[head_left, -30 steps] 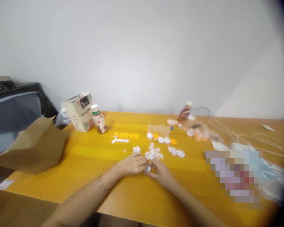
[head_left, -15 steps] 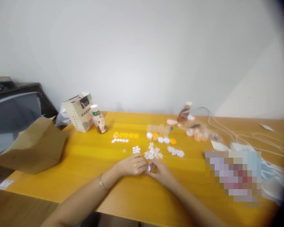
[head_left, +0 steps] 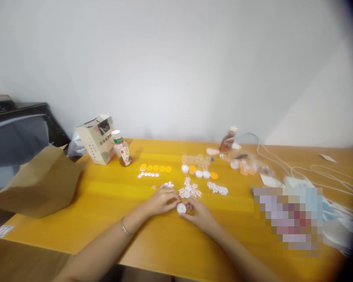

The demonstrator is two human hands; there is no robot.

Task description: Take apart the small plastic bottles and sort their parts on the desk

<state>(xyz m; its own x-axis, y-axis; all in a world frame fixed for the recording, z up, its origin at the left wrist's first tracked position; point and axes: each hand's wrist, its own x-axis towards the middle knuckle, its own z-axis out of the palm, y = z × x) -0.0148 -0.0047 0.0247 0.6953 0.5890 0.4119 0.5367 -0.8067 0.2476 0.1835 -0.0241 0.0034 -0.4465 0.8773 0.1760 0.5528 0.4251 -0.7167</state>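
Note:
My right hand [head_left: 198,211] grips a white round disc [head_left: 181,208] by its edge, between thumb and fingers, with the flat face towards me. My left hand [head_left: 164,199] is just left of the disc. Its fingers are bent with thumb and fingertips close together, and whatever may be between them is too small to make out. Behind the left hand lies a little group of small white pieces [head_left: 170,184], partly covered by it. A pile of white openwork pieces [head_left: 189,188] lies beyond the disc, with another white cluster [head_left: 217,188] to its right.
Yellow discs [head_left: 155,168] stand in a row above small white pieces [head_left: 148,174]. White and orange discs [head_left: 199,173] lie before clear cups [head_left: 195,159]. Two bottles [head_left: 122,149] [head_left: 227,140], a carton bag [head_left: 97,141], brown paper [head_left: 44,184] and white cables [head_left: 282,160] surround them.
The white disc has come into fuller view, its face turned towards me. My left hand has shifted slightly left and up, its fingers lifting off the disc and covering more small white pieces.

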